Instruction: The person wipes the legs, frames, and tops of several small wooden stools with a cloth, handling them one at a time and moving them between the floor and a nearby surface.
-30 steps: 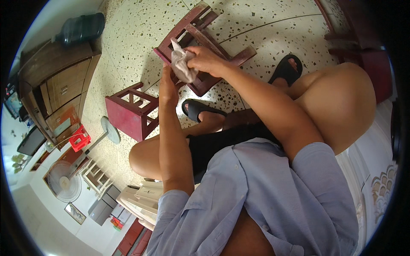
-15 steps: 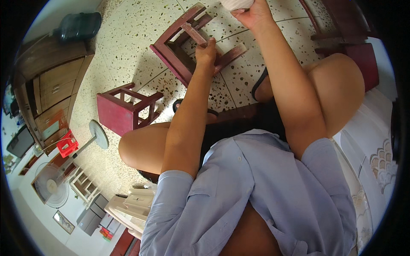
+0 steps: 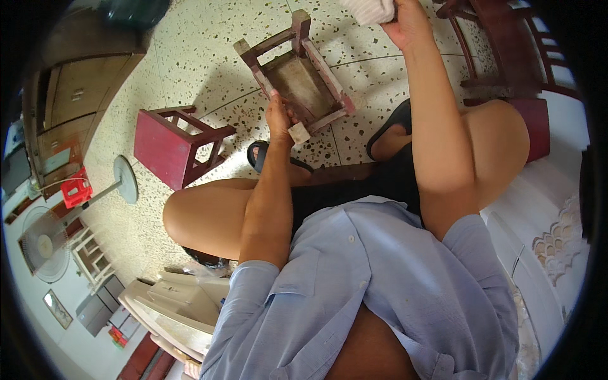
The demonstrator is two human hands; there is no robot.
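Observation:
A small dark red wooden stool (image 3: 330, 83) is tipped so that its legs and the hollow underside of its seat face me. My left hand (image 3: 279, 118) is closed around the stool's near left part, close to the pale end of one leg. At the top of the view my right hand (image 3: 408, 26) grips a whitish, striped cloth (image 3: 369, 9), held apart from the stool. The cloth is partly cut off by the view's upper edge.
Another red stool (image 3: 166, 147) lies on its side at the left on the speckled tile floor (image 3: 196, 69). My sandalled feet (image 3: 391, 130) are just below the held stool. A standing fan (image 3: 45, 246) and wooden cabinet (image 3: 88, 95) are at left, dark red furniture (image 3: 506, 44) at upper right.
The stool has turned, bringing its underside into view. My left hand has shifted left and nearer to me with it. My right hand, with the cloth, has moved slightly right.

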